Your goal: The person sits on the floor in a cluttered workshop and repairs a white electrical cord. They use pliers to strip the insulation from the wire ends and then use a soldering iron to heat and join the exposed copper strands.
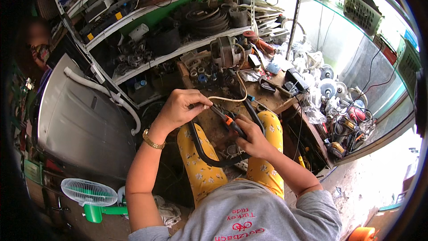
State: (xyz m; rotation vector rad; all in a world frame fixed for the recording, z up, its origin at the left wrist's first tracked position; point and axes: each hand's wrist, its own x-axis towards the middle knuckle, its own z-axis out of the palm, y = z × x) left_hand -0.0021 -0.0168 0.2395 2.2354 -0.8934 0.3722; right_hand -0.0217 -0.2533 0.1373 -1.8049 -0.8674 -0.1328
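Observation:
My left hand (182, 105) is raised over the bench, its fingers pinched on the end of a cream-coloured cable (229, 100). That cable curves up and back to an electric motor (226, 52) on the cluttered wooden bench. My right hand (252, 135) is wrapped round the pliers (232, 123), which have black and orange handles. Their dark jaws point up and left, close by the cable end at my left fingers. Whether the jaws touch the cable, I cannot tell. A black bent tube frame (208, 159) lies below both hands, between my knees.
Metal shelves (156, 58) full of parts stand behind the bench. At the right is a pile of motor parts and wires (332, 89) beside a glass panel. A grey metal panel (84, 125) with a hose stands left; a green fan (91, 196) sits lower left. Another person (39, 40) is far left.

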